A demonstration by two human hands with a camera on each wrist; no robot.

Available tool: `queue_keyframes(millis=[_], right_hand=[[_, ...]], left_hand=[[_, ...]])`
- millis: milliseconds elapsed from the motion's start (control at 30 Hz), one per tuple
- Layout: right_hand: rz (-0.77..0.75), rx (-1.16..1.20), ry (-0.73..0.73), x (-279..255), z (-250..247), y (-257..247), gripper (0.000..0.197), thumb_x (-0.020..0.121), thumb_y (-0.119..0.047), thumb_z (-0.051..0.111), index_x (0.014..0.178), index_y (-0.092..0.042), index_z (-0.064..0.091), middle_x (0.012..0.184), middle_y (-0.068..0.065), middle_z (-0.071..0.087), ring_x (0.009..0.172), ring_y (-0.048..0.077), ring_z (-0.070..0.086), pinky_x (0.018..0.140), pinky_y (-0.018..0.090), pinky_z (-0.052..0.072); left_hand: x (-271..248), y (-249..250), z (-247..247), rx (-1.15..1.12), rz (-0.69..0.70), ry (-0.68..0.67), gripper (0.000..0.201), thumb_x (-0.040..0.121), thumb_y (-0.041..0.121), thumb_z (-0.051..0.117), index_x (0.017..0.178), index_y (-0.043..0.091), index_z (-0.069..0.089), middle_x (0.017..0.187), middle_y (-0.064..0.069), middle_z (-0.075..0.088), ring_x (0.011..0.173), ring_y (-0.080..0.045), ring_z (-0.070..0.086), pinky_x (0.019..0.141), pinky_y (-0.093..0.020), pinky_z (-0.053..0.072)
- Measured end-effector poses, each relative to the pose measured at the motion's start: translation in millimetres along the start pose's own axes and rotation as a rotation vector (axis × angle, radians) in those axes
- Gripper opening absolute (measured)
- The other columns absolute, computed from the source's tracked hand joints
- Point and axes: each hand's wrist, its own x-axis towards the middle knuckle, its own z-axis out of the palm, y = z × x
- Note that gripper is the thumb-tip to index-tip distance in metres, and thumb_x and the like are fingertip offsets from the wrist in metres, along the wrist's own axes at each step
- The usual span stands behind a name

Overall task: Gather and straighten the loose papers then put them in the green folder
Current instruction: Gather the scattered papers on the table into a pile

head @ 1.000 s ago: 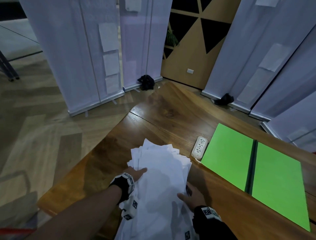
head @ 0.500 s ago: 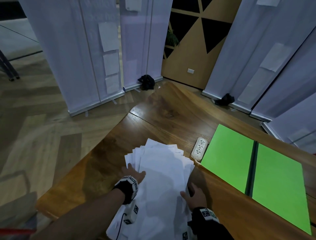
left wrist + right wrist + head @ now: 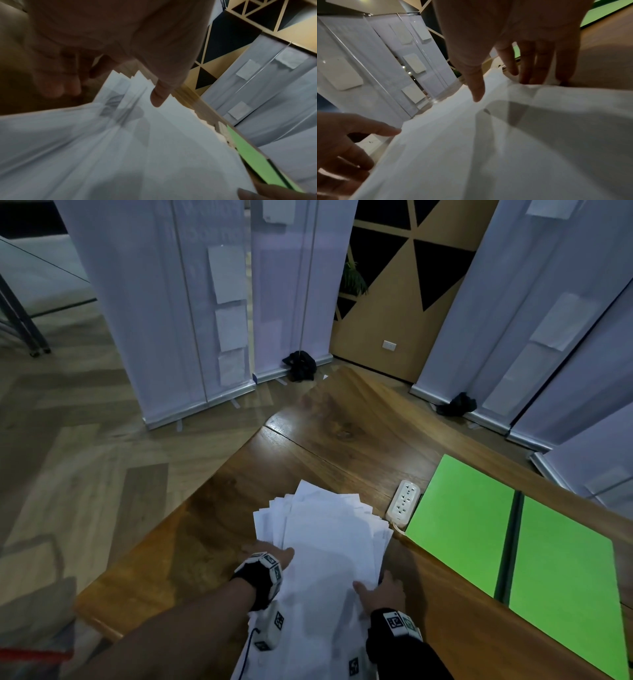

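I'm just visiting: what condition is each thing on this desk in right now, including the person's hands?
Loose white papers: fanned out, edges uneven, lying on the wooden table.
Flat green folder: open, nothing on it, lying right of the papers.
White power strip: flat between papers and folder.
Left hand: holds the pile's left edge, thumb on top.
Right hand: holds the right edge, thumb on top.

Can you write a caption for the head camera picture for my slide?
Two hands square up loose papers beside an open green folder on a wooden table.

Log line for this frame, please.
papers: fanned, uneven | left hand: holds left edge | right hand: holds right edge | green folder: open, empty
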Motion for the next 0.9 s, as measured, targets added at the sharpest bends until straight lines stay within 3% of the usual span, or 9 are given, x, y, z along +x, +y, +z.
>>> queue_keyframes(millis=[200, 333, 400, 467, 533, 633, 733, 800, 900], right_hand=[[-0.176, -0.050, -0.162, -2, -1, 3, 0.084, 0.085, -0.048, 0.061, 0.153, -0.021, 0.019, 0.153, 0.016, 0.027, 0.140, 0.034, 0.032, 0.115, 0.041, 0.029], [-0.144, 0.146, -0.160, 0, -10, 12, 0.086, 0.081, -0.036, 0.070, 0.152, -0.019, 0.025, 0.151, 0.013, 0.039, 0.136, 0.032, 0.041, 0.115, 0.046, 0.033], [-0.132, 0.206, -0.174, 0, -8, 11, 0.086, 0.081, -0.029, 0.072, 0.152, -0.018, 0.026, 0.151, 0.008, 0.042, 0.136, 0.030, 0.043, 0.115, 0.045, 0.033], [-0.101, 0.243, -0.134, -2, -6, 7, 0.085, 0.082, -0.026, 0.072, 0.152, -0.017, 0.025, 0.152, 0.006, 0.040, 0.139, 0.030, 0.039, 0.116, 0.044, 0.030], [-0.078, 0.227, -0.034, -2, -3, 4, 0.084, 0.081, -0.029, 0.072, 0.151, -0.014, 0.028, 0.153, 0.009, 0.038, 0.141, 0.030, 0.036, 0.117, 0.044, 0.029], [-0.126, 0.165, -0.048, -5, 2, -2, 0.077, 0.079, -0.031, 0.073, 0.146, -0.015, 0.038, 0.149, 0.008, 0.044, 0.137, 0.029, 0.040, 0.117, 0.044, 0.030], [-0.174, 0.195, -0.145, -5, -2, -5, 0.077, 0.081, -0.019, 0.073, 0.147, -0.015, 0.035, 0.146, 0.007, 0.048, 0.134, 0.029, 0.045, 0.115, 0.040, 0.032], [-0.190, 0.203, -0.200, -2, -10, -2, 0.084, 0.083, -0.017, 0.070, 0.152, -0.018, 0.023, 0.150, 0.006, 0.044, 0.135, 0.028, 0.044, 0.114, 0.038, 0.032], [-0.214, 0.209, -0.205, 0, -17, 9, 0.093, 0.082, -0.020, 0.069, 0.155, -0.023, 0.012, 0.154, 0.004, 0.037, 0.138, 0.027, 0.041, 0.115, 0.038, 0.030]], left_hand=[[3, -3, 10, -0.094, -0.066, 0.036, 0.112, 0.067, 0.070, 0.063, 0.147, 0.004, 0.020, 0.152, -0.015, 0.025, 0.138, -0.032, 0.034, 0.113, -0.038, 0.034], [21, -9, 3, -0.378, -0.079, -0.058, 0.108, 0.052, 0.060, 0.080, 0.136, 0.003, 0.043, 0.136, -0.015, 0.054, 0.116, -0.034, 0.057, 0.101, -0.041, 0.047], [20, -10, 3, -0.342, -0.076, -0.106, 0.088, 0.062, 0.055, 0.078, 0.129, 0.005, 0.051, 0.131, -0.014, 0.058, 0.108, -0.032, 0.059, 0.095, -0.035, 0.048], [17, -10, 9, -0.212, -0.085, -0.058, 0.085, 0.068, 0.062, 0.069, 0.131, 0.009, 0.051, 0.137, -0.012, 0.053, 0.119, -0.031, 0.054, 0.101, -0.035, 0.045], [11, -7, 16, -0.066, -0.108, 0.044, 0.095, 0.068, 0.066, 0.065, 0.140, 0.010, 0.037, 0.147, -0.013, 0.036, 0.134, -0.031, 0.039, 0.109, -0.039, 0.037], [0, 5, 16, -0.110, -0.148, 0.103, 0.107, 0.066, 0.063, 0.069, 0.144, 0.009, 0.020, 0.149, -0.014, 0.025, 0.138, -0.033, 0.030, 0.111, -0.041, 0.031], [6, 9, 7, -0.263, -0.160, 0.057, 0.111, 0.063, 0.062, 0.072, 0.144, 0.006, 0.022, 0.147, -0.015, 0.032, 0.132, -0.034, 0.040, 0.108, -0.041, 0.037], [13, 4, -3, -0.412, -0.159, -0.024, 0.107, 0.056, 0.061, 0.075, 0.139, 0.006, 0.037, 0.139, -0.014, 0.048, 0.122, -0.034, 0.052, 0.103, -0.041, 0.044], [24, -5, -20, -0.583, -0.110, -0.242, 0.074, 0.072, 0.046, 0.076, 0.127, 0.002, 0.055, 0.122, -0.015, 0.062, 0.102, -0.032, 0.060, 0.093, -0.036, 0.047]])
